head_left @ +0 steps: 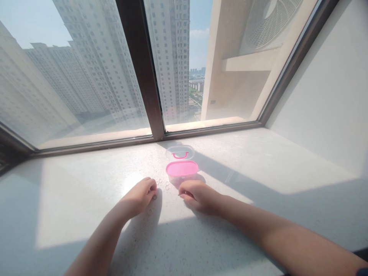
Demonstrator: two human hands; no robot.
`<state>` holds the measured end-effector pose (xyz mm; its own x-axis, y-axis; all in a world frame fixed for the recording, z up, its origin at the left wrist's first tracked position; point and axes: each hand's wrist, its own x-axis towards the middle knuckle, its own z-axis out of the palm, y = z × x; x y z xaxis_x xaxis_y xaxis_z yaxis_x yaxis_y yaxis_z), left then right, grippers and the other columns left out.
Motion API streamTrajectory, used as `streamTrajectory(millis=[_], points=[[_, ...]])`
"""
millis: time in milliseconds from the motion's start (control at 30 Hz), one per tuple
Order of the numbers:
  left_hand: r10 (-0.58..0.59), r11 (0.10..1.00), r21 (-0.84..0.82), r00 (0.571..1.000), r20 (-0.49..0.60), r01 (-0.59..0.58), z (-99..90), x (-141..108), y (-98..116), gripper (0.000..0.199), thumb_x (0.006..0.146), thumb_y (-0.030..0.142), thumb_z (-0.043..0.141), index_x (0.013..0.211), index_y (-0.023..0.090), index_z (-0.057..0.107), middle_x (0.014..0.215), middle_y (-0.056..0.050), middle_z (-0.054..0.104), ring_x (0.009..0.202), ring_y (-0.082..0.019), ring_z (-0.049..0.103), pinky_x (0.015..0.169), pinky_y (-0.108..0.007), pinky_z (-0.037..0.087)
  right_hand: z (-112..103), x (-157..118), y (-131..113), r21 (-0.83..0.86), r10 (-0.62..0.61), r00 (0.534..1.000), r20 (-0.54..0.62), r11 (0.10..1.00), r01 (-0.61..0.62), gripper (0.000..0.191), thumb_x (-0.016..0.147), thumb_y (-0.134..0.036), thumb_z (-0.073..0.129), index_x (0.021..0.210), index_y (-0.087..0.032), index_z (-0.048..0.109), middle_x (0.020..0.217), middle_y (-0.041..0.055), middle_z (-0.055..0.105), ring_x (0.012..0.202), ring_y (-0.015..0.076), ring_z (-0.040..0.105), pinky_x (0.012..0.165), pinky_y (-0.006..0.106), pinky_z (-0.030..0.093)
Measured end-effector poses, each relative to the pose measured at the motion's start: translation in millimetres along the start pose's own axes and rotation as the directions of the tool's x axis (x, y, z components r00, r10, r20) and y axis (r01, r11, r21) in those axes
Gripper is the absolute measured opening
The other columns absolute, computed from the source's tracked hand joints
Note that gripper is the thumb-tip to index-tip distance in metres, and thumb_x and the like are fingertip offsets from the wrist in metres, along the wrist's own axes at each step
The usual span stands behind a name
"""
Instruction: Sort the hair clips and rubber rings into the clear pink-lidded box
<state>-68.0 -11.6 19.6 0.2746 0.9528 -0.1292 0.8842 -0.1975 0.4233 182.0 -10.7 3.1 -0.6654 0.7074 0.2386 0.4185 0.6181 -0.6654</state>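
Note:
My left hand [140, 195] is closed in a pinch low over the white speckled sill. At its fingertips shows a small round ring-like piece [154, 197]. My right hand [198, 195] faces it from the other side, thumb and forefinger pressed together; what they hold is too small to name. Between and beyond the hands stands a clear plastic box with a pink tray [182, 168] in its top. Its transparent lid [180, 152], fitted with a pink handle, is tipped back behind it. Several small clear rings [167, 186] lie on the sill beside my left hand.
The pale stone sill [230, 165] carries bands of sunlight and shadow. A dark window frame [156, 130] runs along its back, with tall buildings outside. At the right, a white wall [324, 96] borders the sill.

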Motion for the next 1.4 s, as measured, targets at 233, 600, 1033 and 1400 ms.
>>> streamTrajectory(millis=[233, 600, 1033, 1400], points=[[0.005, 0.997, -0.078, 1.000, -0.016, -0.006, -2.9, -2, 1, 0.014, 0.084, 0.025, 0.041, 0.081, 0.021, 0.055, 0.081, -0.002, 0.060, 0.075, -0.019, 0.055, 0.068, -0.029, 0.040, 0, 0, 2, 0.047, -0.021, 1.000, 0.021, 0.999, 0.020, 0.013, 0.078, -0.006, 0.051, 0.077, -0.015, 0.059, 0.068, -0.0011, 0.058, 0.061, 0.0106, 0.049, 0.057, 0.021, 0.036], [0.063, 0.997, -0.056, 0.994, 0.094, -0.058, 0.9, -2, -6, 0.009, 0.075, 0.018, 0.047, 0.067, 0.019, 0.051, 0.080, -0.002, 0.057, 0.074, -0.018, 0.054, 0.066, -0.029, 0.039, 8, -1, 9, 0.135, 0.041, 0.999, 0.021, 0.990, -0.043, 0.017, 0.074, -0.007, 0.056, 0.084, -0.014, 0.068, 0.070, 0.0015, 0.064, 0.059, 0.0109, 0.055, 0.055, 0.020, 0.042], [0.030, 0.786, -0.616, 0.998, -0.046, -0.052, 4.0, 1, 20, 0.016, 0.078, 0.029, 0.057, 0.090, 0.018, 0.059, 0.069, 0.000, 0.061, 0.066, -0.016, 0.060, 0.065, -0.030, 0.048, 5, -2, 9, 0.169, 0.068, 0.991, 0.113, 0.982, -0.087, 0.013, 0.074, -0.011, 0.058, 0.075, -0.015, 0.071, 0.062, -0.0013, 0.062, 0.055, 0.0091, 0.051, 0.051, 0.018, 0.038], [-0.074, 0.676, -0.729, 0.994, 0.078, 0.107, 8.9, 1, 31, 0.020, 0.072, 0.034, 0.067, 0.074, 0.015, 0.066, 0.058, -0.002, 0.066, 0.057, -0.016, 0.062, 0.059, -0.028, 0.050, 4, -2, 8, 0.383, 0.145, 0.979, 0.143, 0.904, -0.190, 0.019, 0.071, -0.008, 0.058, 0.084, -0.014, 0.072, 0.062, 0.0007, 0.067, 0.054, 0.0101, 0.058, 0.051, 0.018, 0.044]])
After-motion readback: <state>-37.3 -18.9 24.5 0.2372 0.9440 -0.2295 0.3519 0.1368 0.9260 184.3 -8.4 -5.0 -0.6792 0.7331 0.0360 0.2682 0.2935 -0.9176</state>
